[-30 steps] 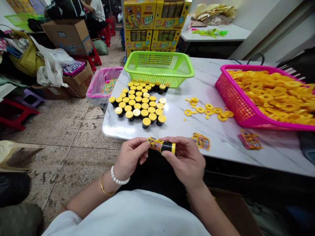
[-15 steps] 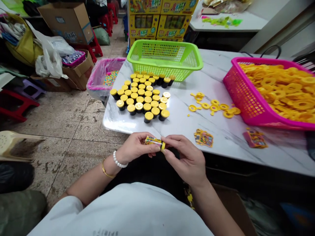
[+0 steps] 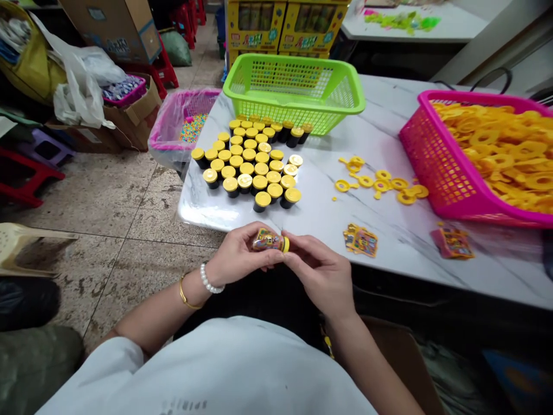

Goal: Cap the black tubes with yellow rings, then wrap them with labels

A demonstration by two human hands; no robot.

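A small bottle [image 3: 266, 240] with a colourful printed label and a yellow cap [image 3: 286, 244] lies sideways between my hands, just in front of the table edge. My left hand [image 3: 242, 253] is closed around its body. At the capped end, the thumb and fingers of my right hand [image 3: 319, 271] pinch the yellow cap. Beyond my hands stand several dark bottles with yellow lids [image 3: 246, 168], grouped closely on the table. A small pile of printed labels [image 3: 361, 240] lies to the right of my hands, with a thicker stack of labels [image 3: 453, 242] farther right.
A green basket [image 3: 298, 115] stands behind the grouped bottles. Yellow plastic rings with handles [image 3: 382, 185] lie scattered on the marble-patterned table [image 3: 319, 213]. A pink basket [image 3: 436, 167] heaped with yellow pieces occupies the right side. A plastic-lined pink bin [image 3: 166, 129] holds coloured beads at left.
The bottle has turned in my hands, so a different, more colourful side of its label faces up. My right fingers have shifted slightly at the cap. The view has moved a little.
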